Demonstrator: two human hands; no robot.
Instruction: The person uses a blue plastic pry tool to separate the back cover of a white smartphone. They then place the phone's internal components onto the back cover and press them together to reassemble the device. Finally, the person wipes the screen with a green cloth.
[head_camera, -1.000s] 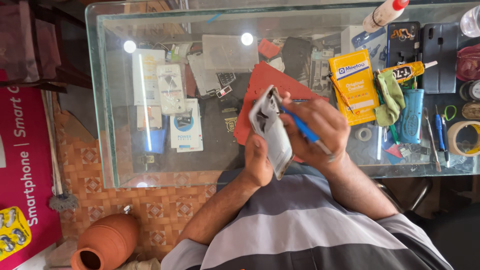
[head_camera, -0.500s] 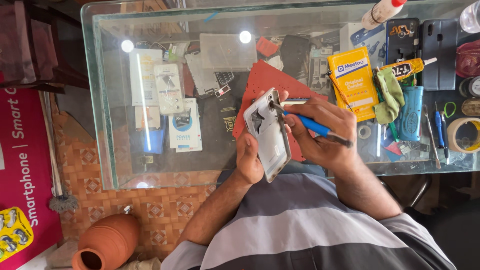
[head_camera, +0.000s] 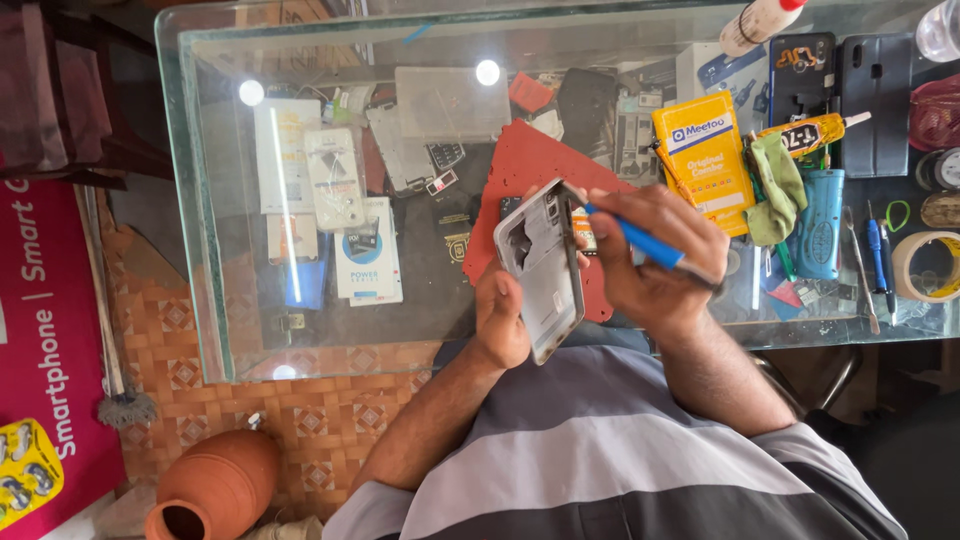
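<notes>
Yellow carton (head_camera: 703, 160) lies beside right hand (head_camera: 655, 265), magenta sign (head_camera: 45, 350) far left.

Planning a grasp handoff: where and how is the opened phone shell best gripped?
Grip the phone shell by its long side edges near the lower end, coming from below, as the left hand does. It stands tilted, open face toward the right hand, whose blue tool works the top edge, so keep that end free.

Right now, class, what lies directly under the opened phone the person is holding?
Under the opened phone lies a red mat on the glass counter. The left hand and phone cover part of the mat, so anything there is hidden.
</notes>
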